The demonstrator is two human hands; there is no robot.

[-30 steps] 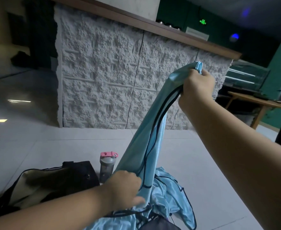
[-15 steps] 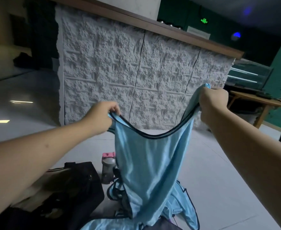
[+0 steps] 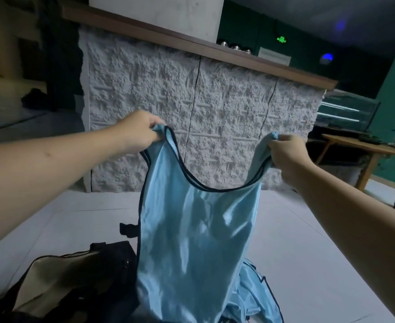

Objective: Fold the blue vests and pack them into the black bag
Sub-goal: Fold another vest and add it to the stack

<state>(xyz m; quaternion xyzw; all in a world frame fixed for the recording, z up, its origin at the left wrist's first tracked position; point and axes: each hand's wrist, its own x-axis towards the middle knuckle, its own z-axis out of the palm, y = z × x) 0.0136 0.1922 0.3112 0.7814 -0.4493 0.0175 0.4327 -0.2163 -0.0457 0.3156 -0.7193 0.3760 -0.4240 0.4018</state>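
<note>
A light blue vest (image 3: 196, 234) with dark trim hangs spread out in front of me, its neckline sagging between my hands. My left hand (image 3: 138, 131) grips the left shoulder strap and my right hand (image 3: 287, 155) grips the right one, both held up at about the same height. The black bag (image 3: 59, 283) with a pale lining lies open on the floor at the lower left, partly behind the vest. Another blue vest (image 3: 259, 297) lies crumpled on the floor at the lower right, mostly hidden by the hanging vest.
A white rough-textured counter front (image 3: 192, 108) with a wooden top stands straight ahead. A wooden table (image 3: 366, 150) stands at the right. Pale floor tiles (image 3: 308, 252) stretch around the bag and vests.
My left hand rose from low by the pile to the vest's left strap and moved outward. The vest has spread open wide and now hides the bottle on the floor.
</note>
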